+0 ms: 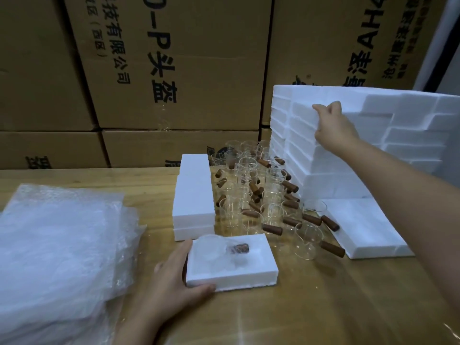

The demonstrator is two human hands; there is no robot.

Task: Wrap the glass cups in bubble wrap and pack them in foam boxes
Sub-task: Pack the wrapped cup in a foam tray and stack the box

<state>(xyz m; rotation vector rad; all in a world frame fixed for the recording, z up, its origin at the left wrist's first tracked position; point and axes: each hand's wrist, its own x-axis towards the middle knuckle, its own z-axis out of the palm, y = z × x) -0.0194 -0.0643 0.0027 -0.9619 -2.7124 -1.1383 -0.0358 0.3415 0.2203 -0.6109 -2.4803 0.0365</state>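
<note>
At the lower centre of the frame the left hand (174,277) lies flat on the desk (323,310) against the near left corner of an open foam box (231,270). Its fingers are straight along the box's left side, its thumb is stretched along the front edge, and it clasps nothing. In the hollow of this box lies a wrapped glass cup (221,250). It is on its side, with its brown handle showing dimly through the bubble wrap.

At the lower left of the frame a thick pile of bubble wrap sheets (57,245) rests on the desk, just beside the left wrist.

Behind the open box, in the middle of the frame, a crowd of bare glass cups (256,192) with brown wooden handles stands upright on the desk. A low foam stack (194,192) runs along their left side. To their right a flat foam slab (368,225) lies on the desk, and the nearest handles touch or overhang its edge.

Behind the slab, at the right of the frame, rises a tall stack of foam boxes (410,135). The right hand (333,125) reaches up to it, with fingers hooked over the front edge of an upper foam box (301,113) near the top and gripping it.

Across the top of the frame, beyond the desk, stand brown cardboard cartons (199,58) with black print
</note>
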